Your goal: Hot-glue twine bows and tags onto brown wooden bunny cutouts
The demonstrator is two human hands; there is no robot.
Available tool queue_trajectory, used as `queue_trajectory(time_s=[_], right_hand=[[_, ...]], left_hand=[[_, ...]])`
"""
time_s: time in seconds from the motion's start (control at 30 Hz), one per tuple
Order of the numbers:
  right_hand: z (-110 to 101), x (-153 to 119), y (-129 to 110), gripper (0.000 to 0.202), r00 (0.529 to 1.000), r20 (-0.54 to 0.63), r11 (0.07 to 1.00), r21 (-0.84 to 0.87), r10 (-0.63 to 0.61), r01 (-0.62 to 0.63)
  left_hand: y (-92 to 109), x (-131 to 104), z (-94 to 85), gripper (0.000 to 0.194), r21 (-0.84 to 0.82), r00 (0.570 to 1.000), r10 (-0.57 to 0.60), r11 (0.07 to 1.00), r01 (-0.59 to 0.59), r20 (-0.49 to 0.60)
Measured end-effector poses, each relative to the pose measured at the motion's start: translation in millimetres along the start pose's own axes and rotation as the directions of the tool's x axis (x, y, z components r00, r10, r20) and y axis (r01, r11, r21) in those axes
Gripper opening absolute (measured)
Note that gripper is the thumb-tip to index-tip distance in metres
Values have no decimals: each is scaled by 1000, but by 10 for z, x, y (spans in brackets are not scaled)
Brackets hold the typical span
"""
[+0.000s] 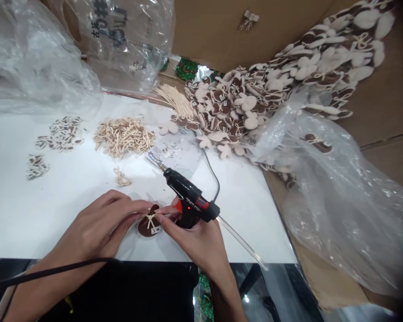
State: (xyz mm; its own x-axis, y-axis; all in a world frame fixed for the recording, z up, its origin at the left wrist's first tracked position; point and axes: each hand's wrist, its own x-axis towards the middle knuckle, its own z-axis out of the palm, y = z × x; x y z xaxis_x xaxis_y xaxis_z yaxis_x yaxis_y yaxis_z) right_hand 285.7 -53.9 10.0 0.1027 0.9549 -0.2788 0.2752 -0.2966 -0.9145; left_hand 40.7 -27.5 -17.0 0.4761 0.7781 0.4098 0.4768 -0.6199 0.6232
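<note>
A small brown felt ornament (144, 228) with a cream string bow (150, 218) and a tiny white label (156, 230) is held just above the white table's front part. My left hand (102, 223) pinches it from the left, fingertips at the bow. From the other side, the thumb and a finger of my right hand (195, 237) touch the bow's right end. That same hand also grips a black glue gun (188, 192) by its handle, nozzle toward the upper left. A clear glue stick (242, 241) sticks out of its back, and a red light glows on it.
On the white table (70, 214) lie a heap of string bows (124, 136), a few loose bows (122, 177) and small labels (62, 134). Finished-looking felt pieces (235, 103) pile at the back right beside cream strings (176, 100). Plastic bags (342, 192) and cardboard surround the table; a cord (216, 174) trails behind the gun.
</note>
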Motion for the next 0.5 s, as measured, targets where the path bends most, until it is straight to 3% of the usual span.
queue_trajectory(time_s=[0.5], right_hand=[[13, 9, 18, 12, 998, -24, 997, 40, -64, 65]], left_hand=[[60, 46, -37, 26, 4, 1000, -1, 1000, 1, 26]])
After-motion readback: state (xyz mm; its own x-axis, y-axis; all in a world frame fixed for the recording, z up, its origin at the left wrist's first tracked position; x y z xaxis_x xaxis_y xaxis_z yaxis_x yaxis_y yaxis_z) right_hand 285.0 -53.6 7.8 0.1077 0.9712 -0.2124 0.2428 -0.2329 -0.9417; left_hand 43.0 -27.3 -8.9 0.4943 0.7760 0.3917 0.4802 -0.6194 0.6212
